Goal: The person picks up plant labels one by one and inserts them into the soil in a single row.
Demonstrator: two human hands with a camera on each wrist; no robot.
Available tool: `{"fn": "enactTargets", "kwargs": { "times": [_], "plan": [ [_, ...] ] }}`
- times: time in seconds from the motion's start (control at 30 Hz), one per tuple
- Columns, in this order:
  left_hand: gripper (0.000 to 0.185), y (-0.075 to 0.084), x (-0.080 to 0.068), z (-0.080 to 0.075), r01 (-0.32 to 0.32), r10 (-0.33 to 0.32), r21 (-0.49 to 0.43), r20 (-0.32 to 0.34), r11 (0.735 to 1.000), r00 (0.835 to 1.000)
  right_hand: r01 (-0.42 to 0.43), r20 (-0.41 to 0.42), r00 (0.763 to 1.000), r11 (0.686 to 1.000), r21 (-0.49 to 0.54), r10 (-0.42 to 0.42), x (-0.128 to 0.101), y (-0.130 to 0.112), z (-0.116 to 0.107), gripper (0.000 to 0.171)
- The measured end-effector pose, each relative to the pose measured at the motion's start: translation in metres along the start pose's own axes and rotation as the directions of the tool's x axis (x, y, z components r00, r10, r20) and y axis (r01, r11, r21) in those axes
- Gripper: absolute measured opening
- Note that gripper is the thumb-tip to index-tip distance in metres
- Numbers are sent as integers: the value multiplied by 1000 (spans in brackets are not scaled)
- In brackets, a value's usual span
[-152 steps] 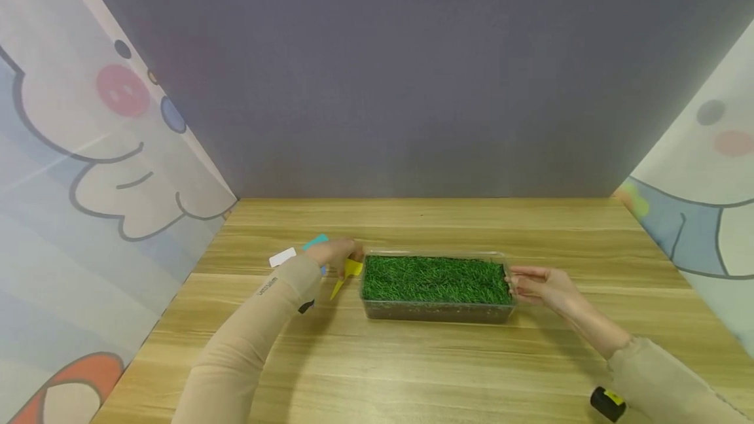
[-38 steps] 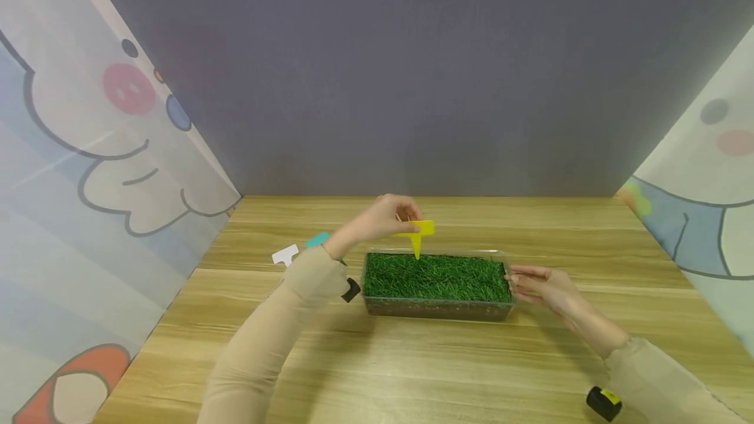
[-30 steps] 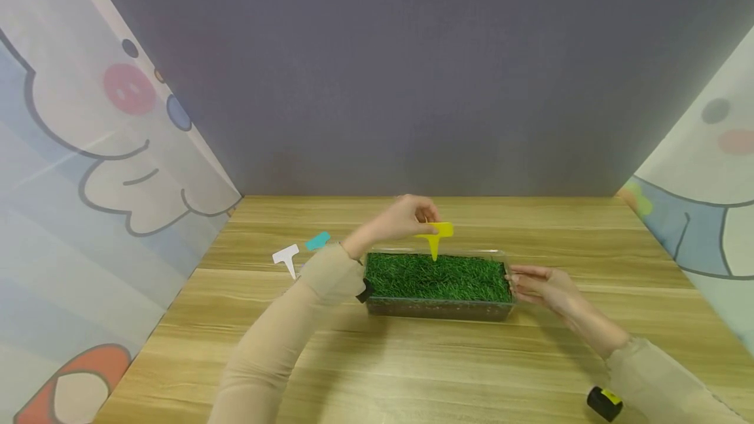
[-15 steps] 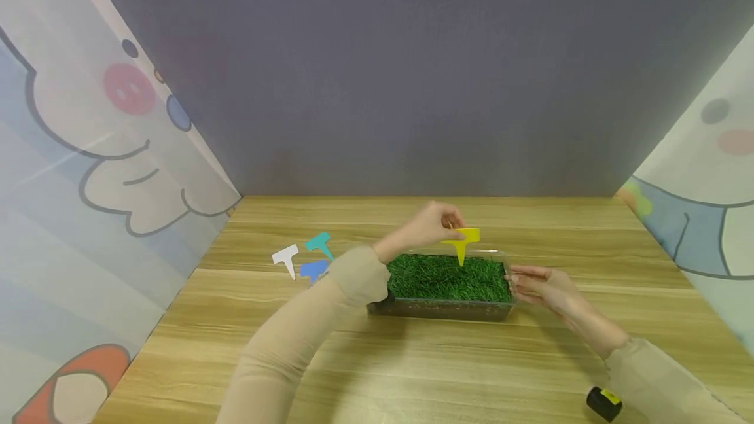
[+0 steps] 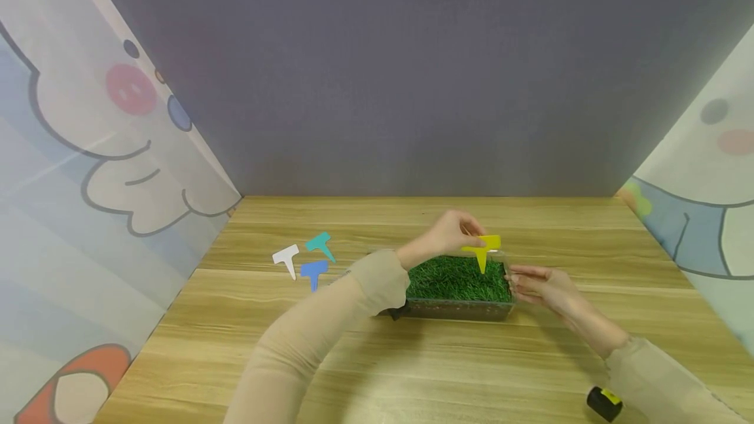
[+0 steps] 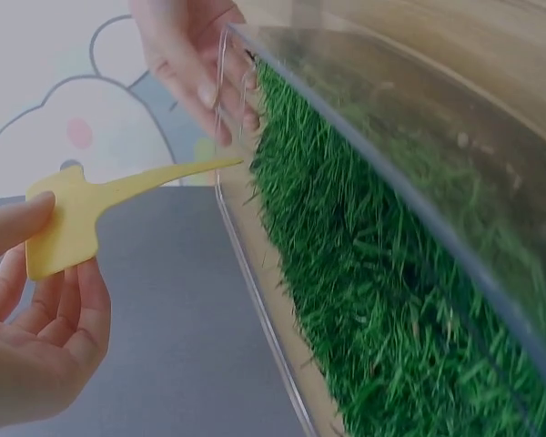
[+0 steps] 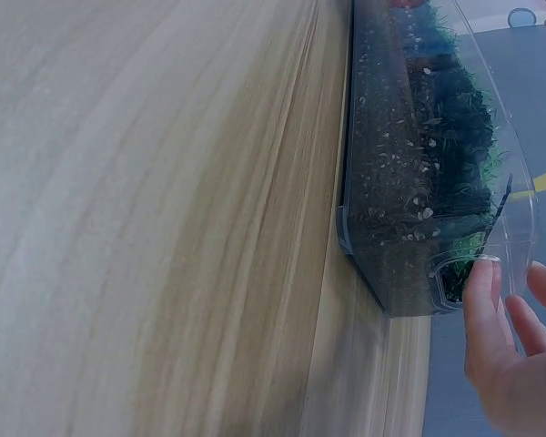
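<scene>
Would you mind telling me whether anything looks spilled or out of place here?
Nothing stands out: the clear rectangular plastic planter of green grass rests flat on the wooden table, with no visible spill.

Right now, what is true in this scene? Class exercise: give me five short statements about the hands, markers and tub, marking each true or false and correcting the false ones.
1. The left hand holds the yellow marker. True.
2. The right hand is at one end of the clear tub. True.
3. The white marker stands in the grass. False: it lies on the table.
4. In the head view, the teal marker appears above the blue marker. True.
5. The right hand holds the blue marker. False: it holds no marker.
</scene>
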State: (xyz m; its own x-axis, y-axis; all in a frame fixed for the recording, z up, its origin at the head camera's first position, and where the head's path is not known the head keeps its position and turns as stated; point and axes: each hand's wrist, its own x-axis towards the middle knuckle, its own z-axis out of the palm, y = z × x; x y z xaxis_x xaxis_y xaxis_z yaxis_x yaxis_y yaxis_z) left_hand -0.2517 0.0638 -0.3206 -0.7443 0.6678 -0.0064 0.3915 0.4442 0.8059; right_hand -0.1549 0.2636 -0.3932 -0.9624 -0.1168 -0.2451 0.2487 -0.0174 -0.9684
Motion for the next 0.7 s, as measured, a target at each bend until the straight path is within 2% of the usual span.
{"fn": "enactTargets", "kwargs": {
  "times": [0.23, 0.47, 0.7],
  "plan": [
    [14, 1, -1, 10, 20, -19, -31, 12, 999, 1000, -4, 6, 1000, 1000, -27, 4, 0, 1, -1, 58],
    [14, 2, -2, 15, -8, 8, -1, 35, 1000, 999, 7, 5, 1000, 1000, -22, -7, 1, 1, -2, 57],
    [13, -3, -1, 20, -2, 2, 9, 48, 1000, 999, -7, 4, 1000, 1000, -4, 7, 1, 3, -2, 58]
  ]
}}
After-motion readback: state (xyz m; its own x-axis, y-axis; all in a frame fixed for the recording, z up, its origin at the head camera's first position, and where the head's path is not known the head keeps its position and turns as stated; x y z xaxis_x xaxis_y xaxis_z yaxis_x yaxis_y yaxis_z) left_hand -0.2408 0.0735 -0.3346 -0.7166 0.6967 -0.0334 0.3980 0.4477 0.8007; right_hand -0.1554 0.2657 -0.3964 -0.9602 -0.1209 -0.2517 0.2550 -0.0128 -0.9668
